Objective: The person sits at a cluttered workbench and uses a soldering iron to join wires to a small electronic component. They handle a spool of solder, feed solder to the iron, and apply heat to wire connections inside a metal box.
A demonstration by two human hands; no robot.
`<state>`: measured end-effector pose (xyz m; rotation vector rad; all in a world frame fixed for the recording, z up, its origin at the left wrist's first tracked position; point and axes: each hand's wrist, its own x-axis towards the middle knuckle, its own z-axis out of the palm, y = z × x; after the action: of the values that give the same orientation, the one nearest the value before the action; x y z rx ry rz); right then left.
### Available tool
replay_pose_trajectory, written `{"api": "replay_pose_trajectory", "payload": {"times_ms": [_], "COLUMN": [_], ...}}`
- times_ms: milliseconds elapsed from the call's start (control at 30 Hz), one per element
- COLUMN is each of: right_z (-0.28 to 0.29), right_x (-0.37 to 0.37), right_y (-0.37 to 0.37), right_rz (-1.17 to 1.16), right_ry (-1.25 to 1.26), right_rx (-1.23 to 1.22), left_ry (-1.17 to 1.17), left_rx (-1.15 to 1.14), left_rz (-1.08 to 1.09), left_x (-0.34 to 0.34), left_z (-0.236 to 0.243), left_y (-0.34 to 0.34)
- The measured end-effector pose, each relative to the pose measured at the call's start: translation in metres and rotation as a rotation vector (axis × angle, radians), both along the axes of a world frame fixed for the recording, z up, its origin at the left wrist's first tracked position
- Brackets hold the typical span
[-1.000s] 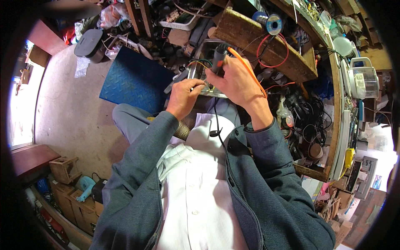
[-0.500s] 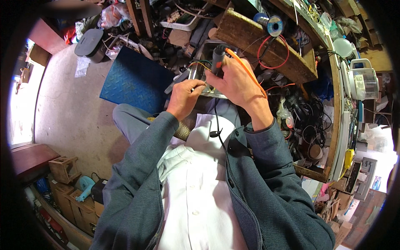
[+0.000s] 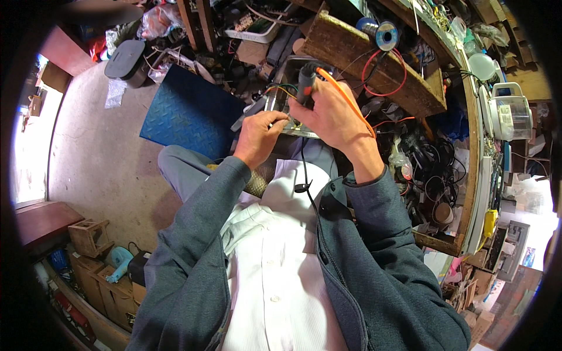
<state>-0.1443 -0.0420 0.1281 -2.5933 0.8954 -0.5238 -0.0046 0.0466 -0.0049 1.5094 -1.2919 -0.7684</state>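
Observation:
My right hand (image 3: 332, 114) grips what looks like a soldering iron (image 3: 305, 82), with a dark handle. Its orange cord (image 3: 345, 99) runs from the top of the handle back over that hand. The working tip is hidden behind my fingers. Close beside it on the left, my left hand (image 3: 260, 136) is closed in a pinch; what lies between thumb and forefinger is too small to name. Both hands meet over the near edge of a shiny open housing (image 3: 280, 99) at my knees. Thin coloured wires (image 3: 285, 86) loop across this housing.
A solder spool (image 3: 386, 37) and a red wire loop sit at the wooden box (image 3: 374, 64) ahead. Left lies a blue textured mat (image 3: 184, 111), beyond it a grey bin (image 3: 126, 61). Tangled black cables (image 3: 436, 169) fill the right side. A black cord (image 3: 305, 167) hangs before me.

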Motion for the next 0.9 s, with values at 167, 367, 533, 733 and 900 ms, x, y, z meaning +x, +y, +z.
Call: {"api": "replay_pose_trajectory", "payload": {"times_ms": [167,367,533,733,900], "right_z": [0.0033,0.0002,0.0023,-0.0024,-0.0015], "right_x": [0.0009,0.0003,-0.0002,-0.0024,-0.0019], "right_y": [0.001,-0.0003,0.0005,-0.0016,-0.0005], "right_rz": [-0.008,-0.012,-0.004,0.008,0.006], "right_ry": [0.016,0.016,-0.005,0.003,-0.003], "right_rx": [0.003,-0.006,0.005,-0.022,-0.026], "left_ry": [-0.013,-0.011,-0.008,0.0,0.014], "left_rx": [-0.028,-0.047,-0.045,-0.035,-0.047], "left_rz": [0.009,0.011,0.014,0.019,0.023], "left_x": [-0.0005,-0.0003,-0.0004,-0.0004,-0.0018], "left_z": [-0.0046,-0.0045,-0.0065,-0.0048,-0.0084], "left_y": [-0.001,-0.0004,-0.0009,0.0,-0.0017]}}
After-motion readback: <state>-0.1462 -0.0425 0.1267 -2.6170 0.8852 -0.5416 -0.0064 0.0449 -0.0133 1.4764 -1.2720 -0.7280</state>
